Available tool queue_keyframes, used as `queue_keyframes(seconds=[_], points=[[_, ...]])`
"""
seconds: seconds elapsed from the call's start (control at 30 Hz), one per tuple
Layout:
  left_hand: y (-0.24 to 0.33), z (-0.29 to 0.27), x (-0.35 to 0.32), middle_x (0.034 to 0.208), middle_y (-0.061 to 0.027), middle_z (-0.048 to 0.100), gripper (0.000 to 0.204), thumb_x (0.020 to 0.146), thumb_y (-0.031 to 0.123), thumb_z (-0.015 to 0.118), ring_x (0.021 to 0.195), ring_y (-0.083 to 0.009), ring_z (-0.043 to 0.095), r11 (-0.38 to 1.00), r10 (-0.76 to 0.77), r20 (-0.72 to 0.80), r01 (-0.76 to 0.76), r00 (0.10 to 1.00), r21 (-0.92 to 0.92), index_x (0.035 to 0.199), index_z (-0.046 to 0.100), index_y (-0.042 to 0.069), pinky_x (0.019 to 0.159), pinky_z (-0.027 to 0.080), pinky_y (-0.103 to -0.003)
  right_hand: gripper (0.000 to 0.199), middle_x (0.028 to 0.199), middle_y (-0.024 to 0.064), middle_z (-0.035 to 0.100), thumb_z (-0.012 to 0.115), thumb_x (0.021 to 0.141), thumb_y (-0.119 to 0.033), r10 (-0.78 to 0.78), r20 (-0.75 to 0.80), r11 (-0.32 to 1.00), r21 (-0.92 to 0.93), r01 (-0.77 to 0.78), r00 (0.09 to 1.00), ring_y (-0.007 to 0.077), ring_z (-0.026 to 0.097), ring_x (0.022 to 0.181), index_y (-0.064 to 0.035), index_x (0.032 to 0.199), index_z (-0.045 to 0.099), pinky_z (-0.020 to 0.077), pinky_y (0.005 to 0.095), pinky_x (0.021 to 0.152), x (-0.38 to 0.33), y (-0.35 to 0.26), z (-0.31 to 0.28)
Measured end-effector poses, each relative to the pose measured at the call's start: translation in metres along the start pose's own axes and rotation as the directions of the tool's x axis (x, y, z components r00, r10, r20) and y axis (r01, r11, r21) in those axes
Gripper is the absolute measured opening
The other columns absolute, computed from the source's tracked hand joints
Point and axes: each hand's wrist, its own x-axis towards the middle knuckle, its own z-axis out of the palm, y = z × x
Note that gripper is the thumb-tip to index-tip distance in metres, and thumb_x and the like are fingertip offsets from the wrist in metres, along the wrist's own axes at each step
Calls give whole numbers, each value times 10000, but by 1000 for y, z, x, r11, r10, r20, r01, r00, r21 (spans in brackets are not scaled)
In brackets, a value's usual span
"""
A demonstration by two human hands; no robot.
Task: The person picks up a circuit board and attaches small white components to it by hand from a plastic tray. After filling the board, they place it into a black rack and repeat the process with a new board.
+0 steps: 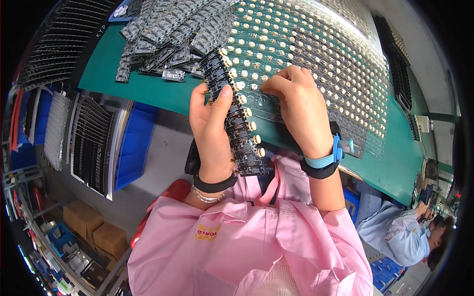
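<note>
My left hand [211, 129] is closed around a long black strip of circuit boards [242, 134], its thumb lying across the face. Round cream-coloured parts [248, 112] line the strip's right edge, from its top nearly to its lower end. Just right of the strip, my right hand [305, 106] reaches over a clear plastic tray [264, 102], with thumb and forefinger pinched together low over the pockets. Whatever the pinch holds is too small and hidden to make out. Rows of small round parts [264, 38] sit in the tray; several pockets near my fingertips hold none.
A heap of dark circuit board strips [173, 27] covers the back left of the green table [106, 64]. More filled trays [340, 64] extend right. Racks of boards [91, 148] and a blue bin [138, 143] stand at left. Another person in light blue [395, 237] sits at right.
</note>
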Motion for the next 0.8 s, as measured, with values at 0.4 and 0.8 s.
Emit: queue_keyframes(seconds=[0.4, 0.8], points=[[2, 1, 1, 629, -3, 483, 150, 817, 196, 516, 454, -59, 448, 999, 10, -3, -10, 1000, 39, 898, 470, 78, 396, 367, -173, 68, 797, 32, 549, 516, 792, -8, 297, 267, 699, 593, -400, 917, 98, 498, 676, -1, 853, 544, 403, 226, 595, -31, -26, -34], [0, 9, -1, 607, 2, 456, 177, 819, 226, 521, 442, -55, 438, 998, 49, -16, -48, 999, 39, 887, 466, 72, 374, 349, -171, 129, 809, 31, 533, 492, 822, -8, 169, 626, 28, 769, -639, 761, 50, 482, 666, 37, 942, 495, 416, 181, 598, -60, -29, -42]])
